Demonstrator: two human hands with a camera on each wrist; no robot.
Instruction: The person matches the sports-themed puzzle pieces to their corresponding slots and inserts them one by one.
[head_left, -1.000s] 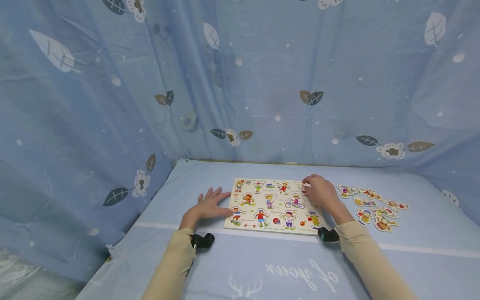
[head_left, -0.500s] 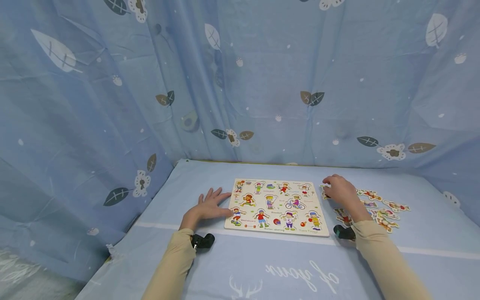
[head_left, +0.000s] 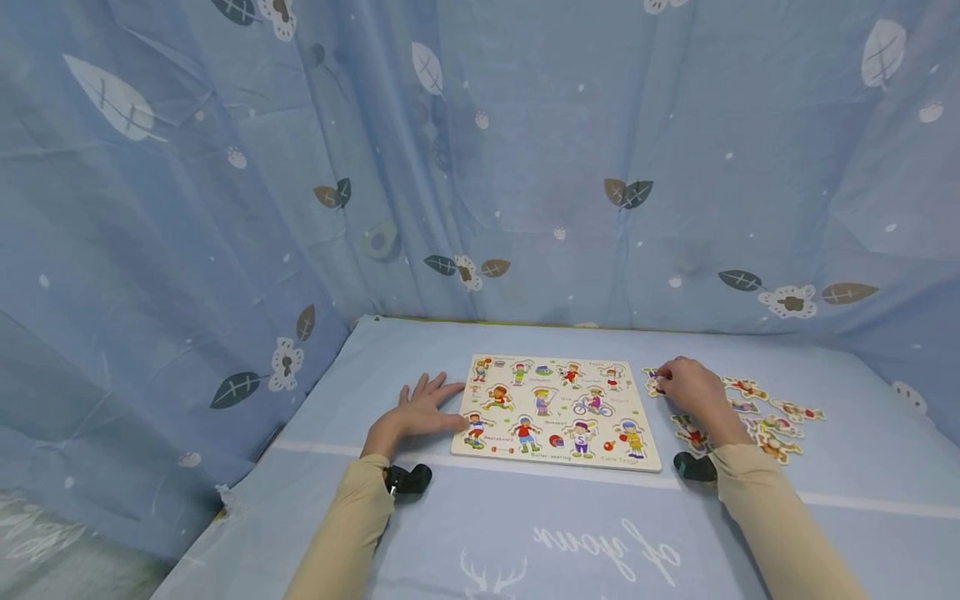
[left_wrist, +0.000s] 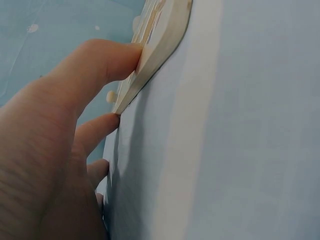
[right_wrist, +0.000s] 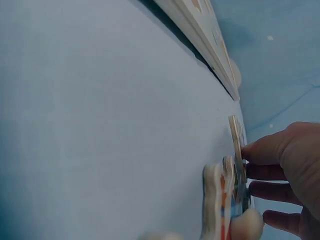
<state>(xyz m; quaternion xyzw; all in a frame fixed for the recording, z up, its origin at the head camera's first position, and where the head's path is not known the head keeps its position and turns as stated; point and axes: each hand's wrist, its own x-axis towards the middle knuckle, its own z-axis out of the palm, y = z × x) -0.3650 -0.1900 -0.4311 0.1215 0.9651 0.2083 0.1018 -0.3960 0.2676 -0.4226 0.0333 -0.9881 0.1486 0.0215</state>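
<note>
A wooden peg puzzle board with printed sports figures lies flat on the cloth-covered table in the head view. My left hand is at its left edge, fingers spread, the thumb pressing on the rim in the left wrist view. Just beyond the board's upper right side, my right hand pinches a small cut-out puzzle piece lying on the cloth. The thumb meets that piece in the right wrist view; the fingertips behind it are partly hidden.
Several loose puzzle pieces lie to the right of the board, some overlapping. Another piece lies by my right wrist. A blue patterned curtain hangs behind the table.
My right hand has moved right, from the board's upper right corner to the puzzle piece beside it, uncovering the corner figure. The left hand has stayed on the board's left edge.
</note>
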